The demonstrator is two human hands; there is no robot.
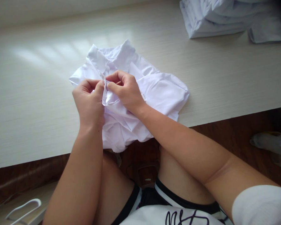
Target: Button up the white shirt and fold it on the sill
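A crumpled white shirt (159, 90) lies on the pale table (37, 103), its collar toward the far side and its lower part hanging over the near edge. My left hand (89, 104) and my right hand (125, 90) meet over the middle of the shirt. Both pinch a small fold of its fabric between thumb and fingers, fingertips almost touching each other.
A stack of folded white garments (224, 17) sits at the table's far right corner. Below the table edge are my knees and a dark wooden floor. A white hanger (23, 211) lies at lower left. A light object (271, 143) rests on the floor at right.
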